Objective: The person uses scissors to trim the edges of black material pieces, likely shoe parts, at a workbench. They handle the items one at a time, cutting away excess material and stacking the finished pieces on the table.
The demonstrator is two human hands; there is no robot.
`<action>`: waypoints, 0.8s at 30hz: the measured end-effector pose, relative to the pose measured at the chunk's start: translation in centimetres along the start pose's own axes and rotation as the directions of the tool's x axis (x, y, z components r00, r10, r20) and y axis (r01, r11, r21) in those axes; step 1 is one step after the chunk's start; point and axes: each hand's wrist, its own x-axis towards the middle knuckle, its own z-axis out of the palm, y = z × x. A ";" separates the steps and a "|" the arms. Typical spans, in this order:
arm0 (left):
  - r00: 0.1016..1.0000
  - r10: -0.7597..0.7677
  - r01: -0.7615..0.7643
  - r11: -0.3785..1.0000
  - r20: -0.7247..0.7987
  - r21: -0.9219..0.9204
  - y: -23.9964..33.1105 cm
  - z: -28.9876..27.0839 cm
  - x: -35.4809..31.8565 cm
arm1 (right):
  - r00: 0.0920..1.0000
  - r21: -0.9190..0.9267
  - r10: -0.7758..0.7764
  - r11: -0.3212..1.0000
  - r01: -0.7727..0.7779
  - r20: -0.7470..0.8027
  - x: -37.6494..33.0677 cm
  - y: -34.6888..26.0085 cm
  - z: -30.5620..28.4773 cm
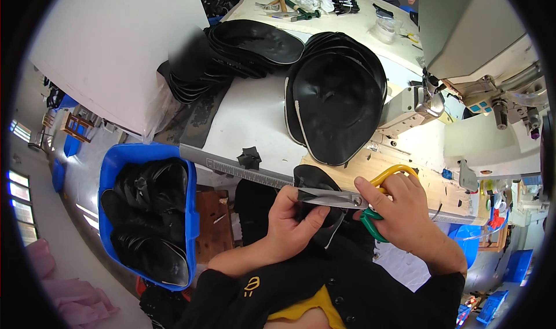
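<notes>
Left hand (292, 222) pinching black piece (315, 181), right hand (399, 210) apparently scissoring

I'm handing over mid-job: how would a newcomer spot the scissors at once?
Start at the large white worktable with the stacks of black moulded shoe pieces, then drop to its near edge, where a long grey metal ruler lies. Just below it, the right hand grips steel-bladed scissors cutting a black piece held by the left hand. One handle loop is yellow, the other green.

Black leather piece (313, 181) between scissors (341, 199) blades
</notes>
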 end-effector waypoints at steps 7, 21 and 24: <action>0.998 -0.057 0.056 0.997 -0.020 -0.056 -0.4 -0.6 -0.1 | 1.000 -0.087 -0.012 0.996 0.013 0.013 0.1 -0.2 0.0; 0.962 -0.253 0.196 0.904 -0.106 -0.381 0.4 -5.1 0.0 | 0.959 0.349 0.126 0.913 -0.213 0.254 0.9 1.5 2.2; 0.958 -0.257 0.196 0.911 -0.127 -0.362 0.3 -4.8 -0.1 | 0.981 0.301 0.077 0.945 -0.129 0.178 1.3 0.6 2.4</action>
